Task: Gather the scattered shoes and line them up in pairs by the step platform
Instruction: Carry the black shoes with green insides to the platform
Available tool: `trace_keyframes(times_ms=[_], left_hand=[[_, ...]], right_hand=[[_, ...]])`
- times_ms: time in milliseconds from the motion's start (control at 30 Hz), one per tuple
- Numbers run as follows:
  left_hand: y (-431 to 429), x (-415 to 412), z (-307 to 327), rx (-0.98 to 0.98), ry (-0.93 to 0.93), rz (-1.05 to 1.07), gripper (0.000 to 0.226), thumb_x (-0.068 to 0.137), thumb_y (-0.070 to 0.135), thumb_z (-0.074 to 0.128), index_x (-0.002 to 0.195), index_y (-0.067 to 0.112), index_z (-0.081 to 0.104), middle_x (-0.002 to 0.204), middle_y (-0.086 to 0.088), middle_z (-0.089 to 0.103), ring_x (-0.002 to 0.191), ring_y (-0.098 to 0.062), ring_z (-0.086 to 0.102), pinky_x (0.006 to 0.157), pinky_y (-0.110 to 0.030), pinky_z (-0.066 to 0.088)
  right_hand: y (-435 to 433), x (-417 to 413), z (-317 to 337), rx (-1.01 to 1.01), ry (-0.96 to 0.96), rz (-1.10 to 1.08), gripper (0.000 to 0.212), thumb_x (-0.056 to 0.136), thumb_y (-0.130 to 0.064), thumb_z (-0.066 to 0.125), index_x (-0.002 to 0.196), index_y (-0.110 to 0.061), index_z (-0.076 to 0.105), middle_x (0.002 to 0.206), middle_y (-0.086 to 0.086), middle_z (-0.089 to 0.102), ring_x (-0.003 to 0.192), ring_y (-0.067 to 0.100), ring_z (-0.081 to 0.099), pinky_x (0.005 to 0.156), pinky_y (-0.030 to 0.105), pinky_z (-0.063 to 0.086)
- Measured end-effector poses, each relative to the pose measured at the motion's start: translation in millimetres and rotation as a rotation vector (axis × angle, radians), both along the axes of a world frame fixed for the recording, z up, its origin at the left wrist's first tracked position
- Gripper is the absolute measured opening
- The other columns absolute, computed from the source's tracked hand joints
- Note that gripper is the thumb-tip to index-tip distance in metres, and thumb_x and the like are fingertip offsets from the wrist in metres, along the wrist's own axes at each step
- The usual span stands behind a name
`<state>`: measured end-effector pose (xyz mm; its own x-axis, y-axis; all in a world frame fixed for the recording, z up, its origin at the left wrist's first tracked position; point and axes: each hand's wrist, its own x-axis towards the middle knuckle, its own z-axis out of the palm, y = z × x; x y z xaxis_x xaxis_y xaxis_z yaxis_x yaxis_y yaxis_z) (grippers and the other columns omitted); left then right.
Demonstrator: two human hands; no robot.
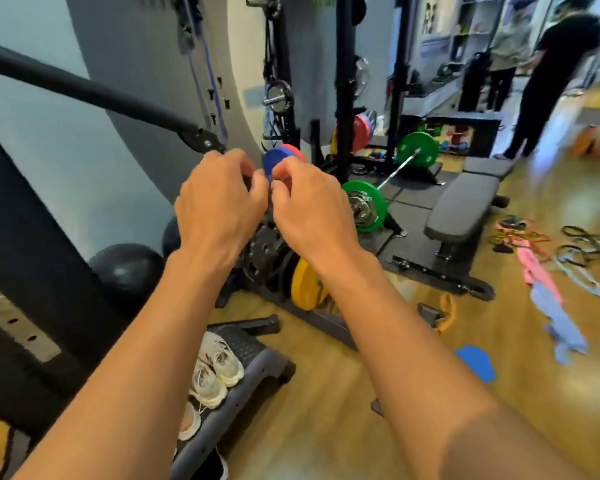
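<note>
Judging by how things lie, the task is well along: white sneakers (pixel 219 370) and a pink-soled shoe (pixel 189 422) line the step platform (pixel 253 348), a dark shoe (pixel 212 466) sits just beside it, and the left hand (pixel 219 202) and right hand (pixel 312 209) hover curled, visibly gripping nothing.

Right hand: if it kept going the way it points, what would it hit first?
Probably the left hand: the right hand aims curled fingers at it, nearly touching. Depth is unclear.
</note>
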<state>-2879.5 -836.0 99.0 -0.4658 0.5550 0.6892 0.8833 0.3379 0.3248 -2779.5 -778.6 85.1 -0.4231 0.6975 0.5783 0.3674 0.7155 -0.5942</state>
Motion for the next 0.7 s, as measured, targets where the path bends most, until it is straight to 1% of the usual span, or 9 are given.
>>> trace_keyframes(times_ms=[67, 167, 233, 333, 367, 467, 567, 633, 700], left_hand=[[18.7, 32.0, 13.6, 0.039, 0.011, -0.098, 0.025, 0.088, 0.038, 0.049, 0.097, 0.022, 0.066, 0.100, -0.005, 0.063, 0.091, -0.030, 0.058, 0.070, -0.035, 0.039], [47.0, 93.4, 27.0, 0.069, -0.007, -0.265, 0.024, 0.088, 0.038, 0.050, 0.095, 0.022, 0.066, 0.097, -0.005, 0.065, 0.089, -0.031, 0.060, 0.071, -0.038, 0.046], [64.3, 140.9, 33.2, 0.071, -0.019, -0.381, 0.025, 0.088, 0.037, 0.049, 0.094, 0.021, 0.066, 0.096, -0.005, 0.065, 0.089, -0.031, 0.059, 0.071, -0.039, 0.048], [86.3, 217.7, 41.5, 0.072, -0.009, -0.515, 0.025, 0.088, 0.038, 0.049, 0.096, 0.021, 0.065, 0.097, -0.004, 0.064, 0.091, -0.029, 0.058, 0.067, -0.033, 0.038], [91.8, 245.0, 44.6, 0.073, -0.010, -0.555, 0.025, 0.089, 0.038, 0.049, 0.097, 0.022, 0.065, 0.098, -0.003, 0.064, 0.090, -0.028, 0.058, 0.066, -0.033, 0.037], [104.3, 331.9, 52.5, 0.084, -0.001, -0.685, 0.025, 0.090, 0.038, 0.049, 0.098, 0.022, 0.065, 0.098, -0.004, 0.063, 0.089, -0.028, 0.058, 0.067, -0.035, 0.042], [113.5, 423.6, 59.7, 0.117, -0.011, -0.826, 0.023, 0.090, 0.037, 0.049, 0.096, 0.022, 0.065, 0.099, -0.004, 0.063, 0.090, -0.026, 0.059, 0.069, -0.036, 0.046], [117.3, 486.4, 61.9, 0.131, -0.036, -0.902, 0.024, 0.090, 0.037, 0.049, 0.096, 0.021, 0.066, 0.100, -0.004, 0.064, 0.093, -0.026, 0.060, 0.072, -0.038, 0.048], [118.3, 550.1, 62.2, 0.149, -0.042, -0.968, 0.025, 0.089, 0.038, 0.049, 0.097, 0.022, 0.066, 0.101, -0.003, 0.065, 0.094, -0.026, 0.060, 0.072, -0.038, 0.047]], right_hand=[[8.7, 41.5, 15.1, 0.033, 0.022, -0.114, 0.020, 0.095, -0.028, 0.046, 0.110, -0.022, 0.058, 0.108, 0.000, 0.063, 0.095, 0.026, 0.058, 0.072, 0.038, 0.045], [19.2, 111.8, 31.1, 0.069, 0.016, -0.274, 0.020, 0.097, -0.027, 0.045, 0.111, -0.021, 0.058, 0.106, 0.001, 0.064, 0.095, 0.025, 0.059, 0.077, 0.042, 0.049], [24.8, 162.8, 39.1, 0.077, 0.008, -0.383, 0.021, 0.097, -0.027, 0.046, 0.113, -0.021, 0.058, 0.107, 0.000, 0.064, 0.096, 0.024, 0.059, 0.079, 0.041, 0.049], [31.0, 244.3, 48.7, 0.094, -0.016, -0.542, 0.019, 0.097, -0.027, 0.046, 0.110, -0.021, 0.059, 0.105, 0.000, 0.064, 0.095, 0.023, 0.058, 0.076, 0.037, 0.047], [31.5, 272.1, 51.7, 0.094, -0.021, -0.593, 0.019, 0.097, -0.027, 0.045, 0.109, -0.022, 0.058, 0.104, -0.001, 0.064, 0.094, 0.023, 0.058, 0.074, 0.037, 0.047], [29.2, 358.5, 59.1, 0.115, -0.024, -0.749, 0.018, 0.096, -0.027, 0.045, 0.107, -0.022, 0.058, 0.103, -0.001, 0.064, 0.093, 0.024, 0.057, 0.073, 0.037, 0.043], [23.4, 447.0, 65.3, 0.131, -0.020, -0.872, 0.018, 0.096, -0.029, 0.045, 0.108, -0.023, 0.058, 0.105, -0.002, 0.064, 0.094, 0.024, 0.057, 0.068, 0.033, 0.037], [18.5, 506.1, 68.9, 0.127, -0.035, -0.945, 0.019, 0.096, -0.029, 0.045, 0.109, -0.023, 0.058, 0.107, -0.002, 0.064, 0.098, 0.025, 0.057, 0.071, 0.035, 0.042], [11.0, 564.3, 70.5, 0.136, -0.044, -1.021, 0.020, 0.096, -0.028, 0.045, 0.109, -0.021, 0.058, 0.108, 0.000, 0.064, 0.100, 0.026, 0.057, 0.077, 0.040, 0.047]])
